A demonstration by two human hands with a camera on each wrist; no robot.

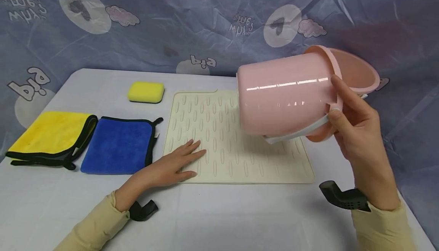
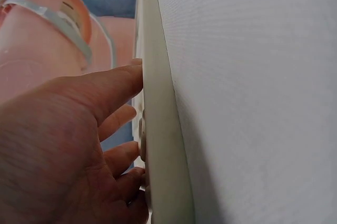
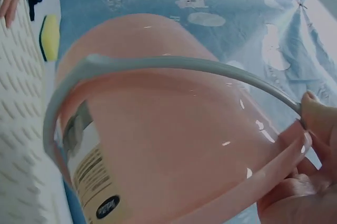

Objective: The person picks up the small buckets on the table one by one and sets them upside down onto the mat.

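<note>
A pink bucket (image 1: 288, 93) is tipped on its side above the right part of a cream ribbed mat (image 1: 216, 129). My right hand (image 1: 358, 125) grips it at the rim, thumb by the handle's joint. Its pale grey handle (image 3: 168, 64) hangs along the side, and a printed label (image 3: 97, 182) shows in the right wrist view. My left hand (image 1: 171, 165) lies flat on the mat's front left corner, fingers spread. In the left wrist view, its fingers (image 2: 124, 84) touch the mat's edge. A second pink container (image 1: 360, 72) is partly hidden behind the bucket.
To the left lie a folded yellow cloth (image 1: 51, 131) and a folded blue cloth (image 1: 118, 144), both edged in black. Behind them sits a yellow sponge (image 1: 146, 91) with a dark underside. A printed blue-grey curtain (image 1: 219, 22) hangs behind the white table (image 1: 240, 220).
</note>
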